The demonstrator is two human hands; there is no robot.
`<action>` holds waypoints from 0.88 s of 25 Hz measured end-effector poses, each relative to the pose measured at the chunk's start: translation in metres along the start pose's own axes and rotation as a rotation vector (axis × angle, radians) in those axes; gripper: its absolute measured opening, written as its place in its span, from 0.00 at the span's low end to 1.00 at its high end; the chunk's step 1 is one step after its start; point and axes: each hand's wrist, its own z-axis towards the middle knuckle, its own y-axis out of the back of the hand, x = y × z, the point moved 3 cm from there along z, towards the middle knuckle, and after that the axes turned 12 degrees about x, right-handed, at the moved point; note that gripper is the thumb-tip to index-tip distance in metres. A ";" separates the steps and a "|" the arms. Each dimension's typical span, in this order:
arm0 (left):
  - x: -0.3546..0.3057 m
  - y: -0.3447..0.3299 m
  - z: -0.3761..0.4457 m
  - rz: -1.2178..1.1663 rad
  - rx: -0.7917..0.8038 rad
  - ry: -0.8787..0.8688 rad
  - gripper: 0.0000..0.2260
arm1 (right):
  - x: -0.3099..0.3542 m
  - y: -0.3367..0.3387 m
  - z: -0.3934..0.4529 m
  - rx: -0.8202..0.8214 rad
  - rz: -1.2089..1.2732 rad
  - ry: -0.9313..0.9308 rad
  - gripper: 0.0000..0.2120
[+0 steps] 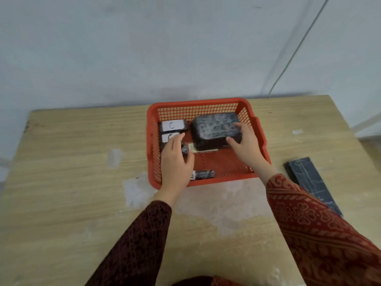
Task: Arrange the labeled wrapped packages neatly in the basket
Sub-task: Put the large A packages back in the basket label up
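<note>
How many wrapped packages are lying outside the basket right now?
1: a long flat dark package on the table, right of the red basket. The right sleeve covers its near end and could hide others.

A worn wooden table (61, 182) stands against a pale grey-blue wall (123, 48).

Red basket (153, 120) on wooden table (61, 162); right hand (245, 141) grips near right corner of large black wrapped package (214, 129) inside; left hand (175, 159) over small packages at left, one labelled C (172, 125); flat dark slab (309, 180) lies on table right of basket.
</note>
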 end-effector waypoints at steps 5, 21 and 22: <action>0.006 -0.053 0.051 0.005 0.493 0.242 0.33 | -0.023 -0.002 0.016 0.086 -0.009 -0.099 0.36; -0.087 0.013 0.016 -0.415 0.025 0.183 0.25 | 0.026 0.111 -0.013 0.186 -0.015 0.391 0.27; -0.089 0.016 0.010 -0.413 0.058 0.157 0.29 | 0.027 0.121 -0.009 0.261 0.057 0.358 0.24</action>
